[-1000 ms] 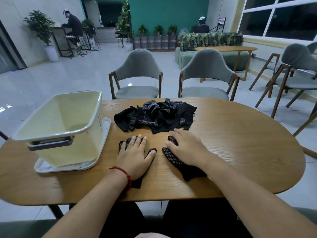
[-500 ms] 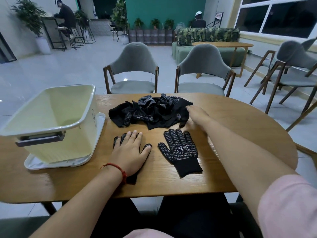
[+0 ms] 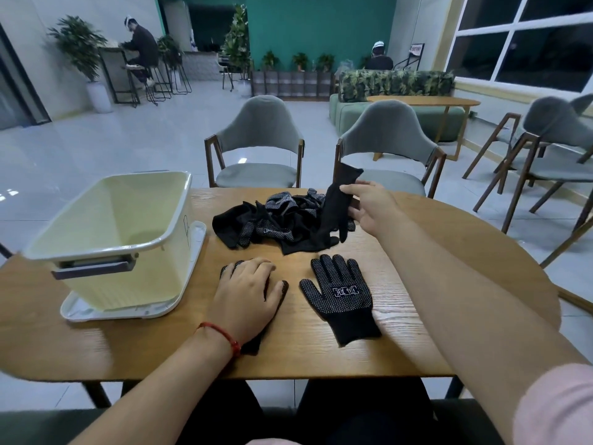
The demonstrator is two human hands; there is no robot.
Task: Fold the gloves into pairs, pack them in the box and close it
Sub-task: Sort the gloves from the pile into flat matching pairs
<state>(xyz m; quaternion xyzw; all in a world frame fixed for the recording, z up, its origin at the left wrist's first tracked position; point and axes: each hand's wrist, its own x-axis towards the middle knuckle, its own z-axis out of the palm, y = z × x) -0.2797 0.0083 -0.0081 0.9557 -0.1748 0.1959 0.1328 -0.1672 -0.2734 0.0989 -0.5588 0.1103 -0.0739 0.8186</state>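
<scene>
A heap of black dotted gloves [image 3: 272,224] lies in the middle of the wooden table [image 3: 449,252]. My right hand [image 3: 369,207] pinches one black glove [image 3: 337,203] by its cuff and holds it up over the heap's right edge, fingers hanging down. Nearer to me a single glove [image 3: 340,295] lies flat, dotted palm up. My left hand [image 3: 245,295] rests flat on another glove [image 3: 282,292], which it mostly hides. The pale yellow box [image 3: 112,239] stands open at the left on its white lid [image 3: 199,239].
Two grey chairs [image 3: 256,146] stand at the table's far side, with more chairs [image 3: 545,149] at the right. Two people sit far off in the room.
My right hand left the flat glove, reached to the heap's right edge and lifted one glove up by its cuff. My left hand stayed pressed on its glove.
</scene>
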